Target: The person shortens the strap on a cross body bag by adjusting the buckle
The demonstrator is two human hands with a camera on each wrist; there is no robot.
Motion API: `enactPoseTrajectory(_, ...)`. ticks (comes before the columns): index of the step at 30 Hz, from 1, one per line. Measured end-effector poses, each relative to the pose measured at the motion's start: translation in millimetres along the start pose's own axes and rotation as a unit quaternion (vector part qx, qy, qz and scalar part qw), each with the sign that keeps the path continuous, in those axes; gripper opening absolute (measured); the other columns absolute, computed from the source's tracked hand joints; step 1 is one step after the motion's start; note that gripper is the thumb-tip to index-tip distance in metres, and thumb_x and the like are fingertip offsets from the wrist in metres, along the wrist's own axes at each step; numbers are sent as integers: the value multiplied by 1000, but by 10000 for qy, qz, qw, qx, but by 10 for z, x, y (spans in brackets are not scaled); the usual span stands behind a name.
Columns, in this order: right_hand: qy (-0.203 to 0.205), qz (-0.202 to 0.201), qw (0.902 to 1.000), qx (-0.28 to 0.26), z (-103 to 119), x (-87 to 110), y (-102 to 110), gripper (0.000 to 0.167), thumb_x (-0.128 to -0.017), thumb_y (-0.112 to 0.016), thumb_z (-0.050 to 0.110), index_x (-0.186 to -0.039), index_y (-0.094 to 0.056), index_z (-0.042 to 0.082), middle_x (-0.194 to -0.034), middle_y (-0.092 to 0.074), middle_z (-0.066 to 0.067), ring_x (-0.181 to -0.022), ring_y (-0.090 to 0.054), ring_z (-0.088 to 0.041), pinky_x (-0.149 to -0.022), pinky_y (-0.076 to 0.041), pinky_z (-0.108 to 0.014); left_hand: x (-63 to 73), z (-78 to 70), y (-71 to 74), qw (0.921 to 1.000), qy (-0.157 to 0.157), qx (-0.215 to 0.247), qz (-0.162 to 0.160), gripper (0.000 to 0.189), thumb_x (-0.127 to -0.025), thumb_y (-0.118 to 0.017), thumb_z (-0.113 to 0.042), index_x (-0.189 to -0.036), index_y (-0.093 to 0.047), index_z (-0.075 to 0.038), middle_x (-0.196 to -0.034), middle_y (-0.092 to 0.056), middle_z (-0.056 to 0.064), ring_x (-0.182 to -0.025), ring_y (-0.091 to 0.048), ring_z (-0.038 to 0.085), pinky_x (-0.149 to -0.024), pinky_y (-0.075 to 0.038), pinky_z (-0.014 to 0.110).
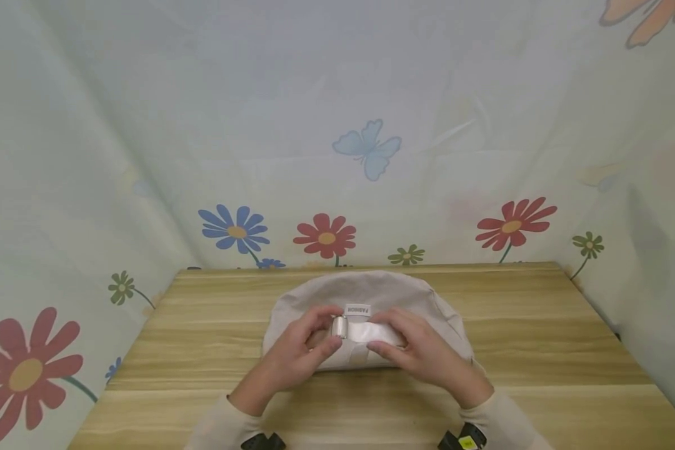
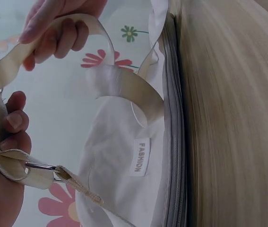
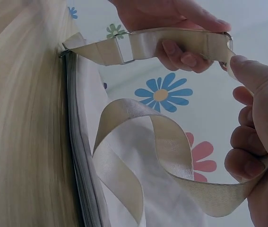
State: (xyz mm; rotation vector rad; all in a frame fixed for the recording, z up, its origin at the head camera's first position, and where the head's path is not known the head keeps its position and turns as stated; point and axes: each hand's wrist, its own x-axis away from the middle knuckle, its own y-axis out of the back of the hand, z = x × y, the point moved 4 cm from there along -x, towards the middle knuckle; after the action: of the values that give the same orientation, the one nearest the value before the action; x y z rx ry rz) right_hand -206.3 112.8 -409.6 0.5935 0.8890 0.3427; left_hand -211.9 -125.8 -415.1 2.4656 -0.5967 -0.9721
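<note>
A pale fabric bag (image 1: 298, 300) lies on the wooden table, its white "FASHION" label (image 1: 358, 309) facing up. Above it, both hands hold the bag's cream webbing strap (image 3: 171, 42). My left hand (image 1: 300, 347) grips the strap next to a metal slider buckle (image 1: 340, 327), thumb on one side and fingers on the other. Just to the right, my right hand (image 1: 422, 347) holds the strap, with thumb at the buckle and other fingers curled round the webbing in the right wrist view. Slack strap hangs in a loop over the bag.
The wooden table (image 1: 540, 337) extends on both sides of the bag. A pale cloth backdrop (image 1: 259, 125) with printed flowers and butterflies rises behind and beside it. Along the bag's edge runs a grey zipper (image 2: 174, 132), and a metal ring (image 2: 41, 166) joins the strap end.
</note>
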Motion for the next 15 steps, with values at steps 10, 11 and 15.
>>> enactPoseTrajectory(10,-9,83,9996,-272,34,-26,-91,26,-99,-79,13,-123,-68,13,-107,-71,1,-85,-56,-1,-70,-52,-20,-19,-58,-38,9995,40,306,-1,38,-101,-68,1,-137,-56,-3,-119,-78,14,-114,-71,11,-102,-54,26)
enactPoseTrajectory(11,-13,84,9996,-274,38,-28,-97,27,-99,-79,13,-123,-68,13,-107,-72,1,-85,-57,-2,-70,-52,-20,-19,-58,-43,9995,31,301,-1,38,-101,-68,1,-136,-56,-3,-119,-78,14,-113,-71,11,-102,-54,25)
enactPoseTrajectory(15,-58,77,9997,-225,54,-39,-120,29,-98,-80,13,-124,-68,12,-113,-75,-1,-91,-62,-4,-74,-55,-22,-19,-46,-61,9997,-45,251,-13,39,-100,-69,0,-136,-56,-4,-117,-78,13,-110,-72,11,-100,-54,25)
